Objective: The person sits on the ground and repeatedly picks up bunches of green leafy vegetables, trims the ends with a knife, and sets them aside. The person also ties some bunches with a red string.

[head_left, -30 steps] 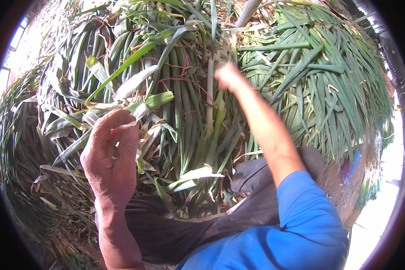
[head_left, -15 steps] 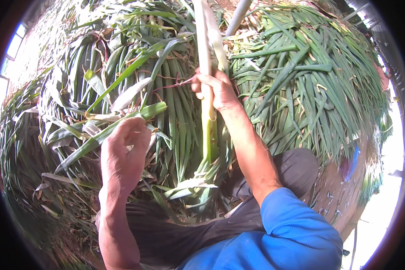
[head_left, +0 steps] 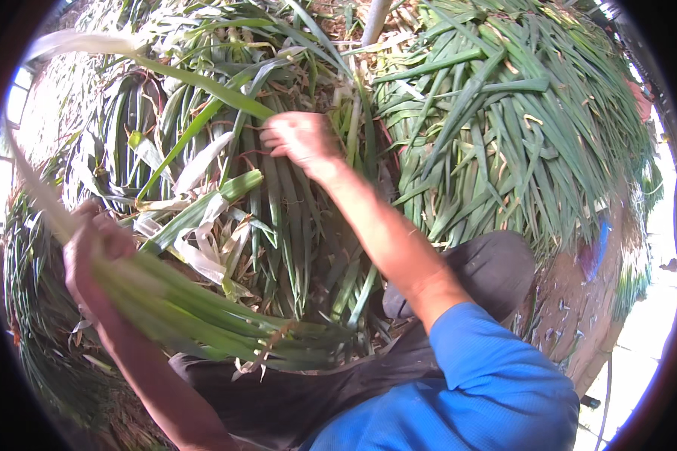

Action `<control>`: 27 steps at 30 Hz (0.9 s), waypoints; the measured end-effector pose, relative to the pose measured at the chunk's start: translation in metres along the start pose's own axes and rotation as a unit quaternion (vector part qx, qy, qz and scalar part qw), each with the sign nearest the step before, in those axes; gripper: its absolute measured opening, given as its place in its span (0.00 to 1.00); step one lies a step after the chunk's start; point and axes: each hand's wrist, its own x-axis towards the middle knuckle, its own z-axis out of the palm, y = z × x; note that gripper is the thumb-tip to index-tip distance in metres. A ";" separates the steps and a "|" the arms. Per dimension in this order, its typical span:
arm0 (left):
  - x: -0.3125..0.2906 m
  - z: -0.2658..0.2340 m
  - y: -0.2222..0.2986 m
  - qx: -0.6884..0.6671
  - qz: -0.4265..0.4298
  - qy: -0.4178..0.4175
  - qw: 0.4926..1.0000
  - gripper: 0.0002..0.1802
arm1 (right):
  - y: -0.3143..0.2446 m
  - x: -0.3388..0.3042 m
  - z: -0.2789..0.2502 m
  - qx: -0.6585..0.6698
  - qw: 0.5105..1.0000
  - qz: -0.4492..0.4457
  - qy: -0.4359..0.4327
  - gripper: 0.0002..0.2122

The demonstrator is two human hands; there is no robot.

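Observation:
My left hand (head_left: 98, 248) is closed around a long green onion (head_left: 195, 301) at the left. Its pale shank rises past the fist toward the upper left, blurred, and its green leaves sweep down to the right across my lap. Farther up, near the middle, my right hand (head_left: 301, 139) is closed at the end of a long stripped leaf (head_left: 210, 89), which stretches away to the upper left and turns whitish at its far end. Motion smears the right fingers a little. Between the hands, a cut green stalk (head_left: 241, 186) lies on the heap among pale peelings (head_left: 199, 252).
A large pile of green onions (head_left: 496, 135) is heaped at the right, and another heap (head_left: 128, 113) spreads over the left and centre. A grey pole (head_left: 374, 22) stands at the top. My bent knee (head_left: 489, 270) is close on the right, beside brown ground (head_left: 557, 316).
The onion has gone from my right hand to my left and swung from upright at the centre to the left. My right hand has moved left, now with a stripped leaf.

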 end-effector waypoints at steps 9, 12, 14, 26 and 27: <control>-0.012 -0.090 0.026 -0.034 -0.064 -0.176 0.982 0.20 | 0.150 0.002 -0.128 -0.489 0.791 0.329 0.166 0.26; -0.025 -0.045 0.005 -0.032 -0.094 -0.086 0.991 0.18 | 0.123 0.001 -0.136 -0.455 0.801 0.357 0.153 0.25; -0.029 -0.019 0.003 0.011 -0.101 -0.083 0.991 0.21 | 0.144 -0.007 -0.162 -0.328 0.906 0.220 0.150 0.19; -0.036 0.016 -0.011 0.202 -0.141 -0.110 0.963 0.19 | 0.063 -0.050 -0.064 0.148 0.974 0.174 -0.004 0.24; -0.039 0.013 -0.011 0.200 -0.144 -0.109 0.963 0.19 | 0.050 -0.068 -0.069 0.189 0.973 0.082 -0.103 0.20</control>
